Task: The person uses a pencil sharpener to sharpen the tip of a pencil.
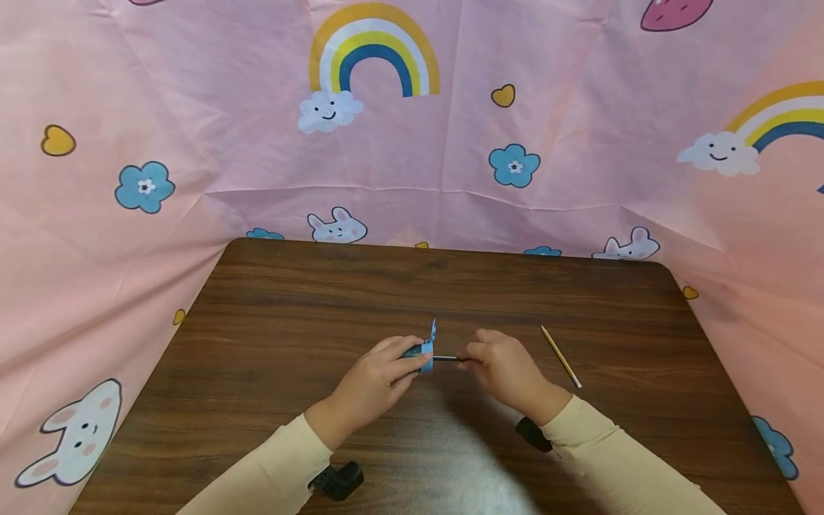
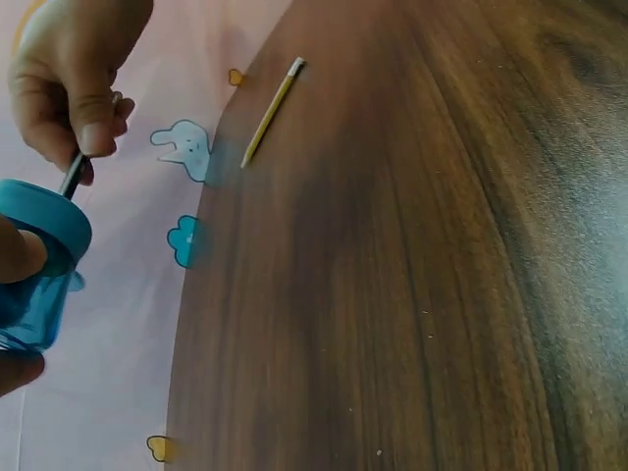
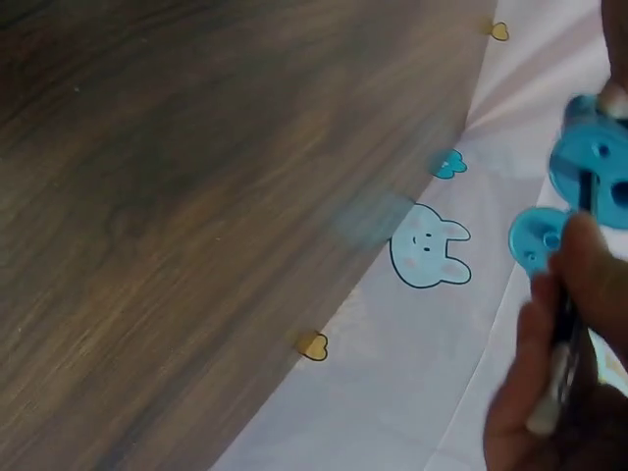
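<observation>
1. Left hand (image 1: pixel 373 383) grips blue sharpener (image 1: pixel 425 350), above the tabletop (image 1: pixel 290 315) centre.
2. Right hand (image 1: pixel 505 368) pinches dark pencil (image 1: pixel 447 357), tip inserted in the sharpener.
3. Yellow pencil (image 1: pixel 561 356) lies toward the right edge.

No readable txt, no labels, brands or nos. anywhere, pink cloth (image 1: pixel 579 107) has pics only (rainbows, clouds, bunnies, hearts, flowers), blue sharpener (image 1: pixel 425 350) unmarked, pencil (image 1: pixel 561 356) print too small to tell

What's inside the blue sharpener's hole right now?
A dark pencil goes into the blue sharpener, pinched by the right hand; the left hand grips the sharpener. The pencil's tip is hidden inside.
</observation>
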Demonstrator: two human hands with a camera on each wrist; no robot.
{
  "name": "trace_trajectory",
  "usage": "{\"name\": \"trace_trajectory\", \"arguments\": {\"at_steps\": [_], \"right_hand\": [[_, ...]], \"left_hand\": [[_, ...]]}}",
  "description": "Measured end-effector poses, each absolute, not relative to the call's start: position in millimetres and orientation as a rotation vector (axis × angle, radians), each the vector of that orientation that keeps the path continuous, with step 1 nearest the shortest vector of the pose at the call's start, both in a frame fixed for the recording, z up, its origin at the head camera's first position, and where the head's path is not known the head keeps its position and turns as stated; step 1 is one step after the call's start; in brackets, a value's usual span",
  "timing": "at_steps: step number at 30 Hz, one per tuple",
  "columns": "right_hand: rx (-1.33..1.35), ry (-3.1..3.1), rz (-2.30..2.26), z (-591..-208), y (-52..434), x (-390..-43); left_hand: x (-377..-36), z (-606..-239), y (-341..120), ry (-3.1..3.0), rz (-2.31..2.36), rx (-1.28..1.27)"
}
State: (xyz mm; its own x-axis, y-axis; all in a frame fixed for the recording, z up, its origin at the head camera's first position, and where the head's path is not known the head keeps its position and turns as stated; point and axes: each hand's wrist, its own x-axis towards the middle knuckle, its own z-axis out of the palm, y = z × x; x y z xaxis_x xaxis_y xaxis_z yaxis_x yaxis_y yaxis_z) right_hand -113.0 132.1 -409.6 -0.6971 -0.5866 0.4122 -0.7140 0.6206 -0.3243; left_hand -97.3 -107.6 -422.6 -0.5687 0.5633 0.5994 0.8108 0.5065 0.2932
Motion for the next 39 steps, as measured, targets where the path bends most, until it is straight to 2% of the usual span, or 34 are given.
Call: {"name": "trace_trajectory", "arguments": {"at_steps": [5,10,13,16,20,26,39], "right_hand": [[1.018,-2.934,1.138,-398,138,-122],[0.856,-3.151,1.710,-392,144,-136],[0.811,-3.185,1.837,-392,146,-140],[0.834,-3.201,1.647,-395,146,-139],[0.822,-3.148,1.116,-396,140,-131],[0.885,-2.705,0.465,-401,134,-120],[1.058,-2.079,0.277,-423,133,-119]], "left_hand": [[-97,-425,-109,-2.226,-0.681,-1.211],[-97,-426,-110,-2.103,-0.606,-1.312],[-97,-426,-108,-2.089,-0.625,-1.336],[-99,-428,-106,-2.140,-0.677,-1.285],[-103,-429,-103,-2.213,-0.779,-1.171],[-105,-424,-103,-2.282,-0.873,-1.066],[-97,-405,-105,-2.526,-1.215,-0.827]]}}
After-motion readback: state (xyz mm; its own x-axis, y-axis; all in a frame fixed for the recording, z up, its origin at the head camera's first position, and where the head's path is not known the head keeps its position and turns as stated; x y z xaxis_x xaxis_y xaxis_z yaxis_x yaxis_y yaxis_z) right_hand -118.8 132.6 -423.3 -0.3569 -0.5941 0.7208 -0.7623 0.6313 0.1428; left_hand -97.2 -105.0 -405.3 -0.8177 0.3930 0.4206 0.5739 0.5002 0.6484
